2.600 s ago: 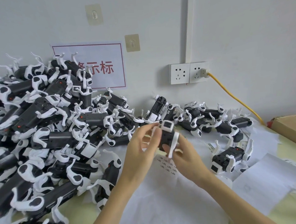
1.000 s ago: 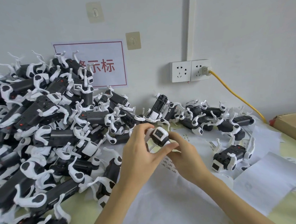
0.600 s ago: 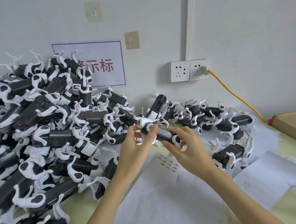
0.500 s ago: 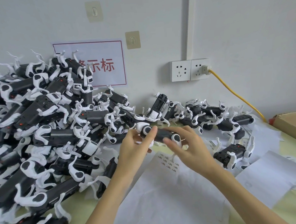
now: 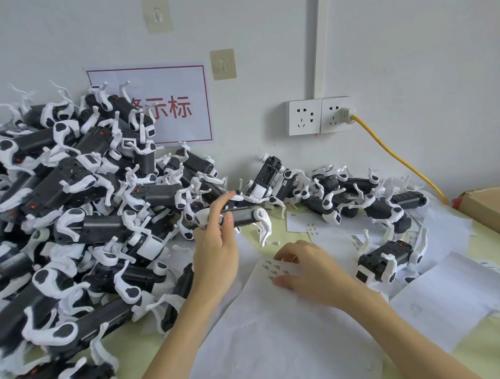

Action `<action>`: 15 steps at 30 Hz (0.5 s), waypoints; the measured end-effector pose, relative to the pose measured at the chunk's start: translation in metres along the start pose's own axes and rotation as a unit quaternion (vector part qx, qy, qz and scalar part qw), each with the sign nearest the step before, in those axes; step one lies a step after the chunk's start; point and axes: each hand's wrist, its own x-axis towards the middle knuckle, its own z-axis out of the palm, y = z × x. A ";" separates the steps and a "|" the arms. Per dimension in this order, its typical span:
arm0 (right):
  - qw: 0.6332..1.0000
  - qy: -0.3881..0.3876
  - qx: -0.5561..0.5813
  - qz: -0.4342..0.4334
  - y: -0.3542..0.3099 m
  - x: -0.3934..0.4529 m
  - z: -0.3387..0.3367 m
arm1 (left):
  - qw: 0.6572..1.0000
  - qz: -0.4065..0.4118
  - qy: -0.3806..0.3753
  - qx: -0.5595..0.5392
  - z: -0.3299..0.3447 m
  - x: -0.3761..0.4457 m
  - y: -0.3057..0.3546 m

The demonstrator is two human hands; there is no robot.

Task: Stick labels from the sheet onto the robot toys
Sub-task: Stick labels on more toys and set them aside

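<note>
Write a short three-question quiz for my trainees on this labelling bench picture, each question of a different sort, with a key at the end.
1. True or false: the right hand grips a robot toy.
2. Which hand holds the robot toy above the table? A) left hand B) right hand C) both
3. Fill the gap: the right hand's fingertips rest on the label sheet, which lies on white ____.

Key
1. False: it rests on the label sheet, with no toy in it.
2. A: the left hand's thumb and fingers grip the toy's dark body.
3. Paper.
</note>
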 end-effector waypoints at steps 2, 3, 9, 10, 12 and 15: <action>0.999 0.018 0.026 -0.012 0.000 0.001 0.004 | 1.000 0.015 -0.014 -0.006 -0.001 0.000 -0.002; 0.999 0.029 0.036 -0.021 0.000 0.001 0.005 | 1.000 0.021 -0.011 0.001 0.000 -0.001 -0.002; 0.987 0.099 0.094 -0.090 0.002 0.002 -0.006 | 1.000 -0.015 0.022 0.015 0.004 -0.003 0.000; 0.984 0.111 0.101 -0.099 0.003 0.002 -0.007 | 0.999 -0.013 0.024 0.024 0.004 -0.004 0.000; 0.978 0.131 0.114 -0.114 0.002 0.001 -0.010 | 0.999 -0.014 0.019 0.026 0.003 -0.005 -0.001; 0.969 0.143 0.134 -0.151 -0.001 -0.001 -0.012 | 0.999 -0.042 0.011 0.008 0.002 -0.004 -0.001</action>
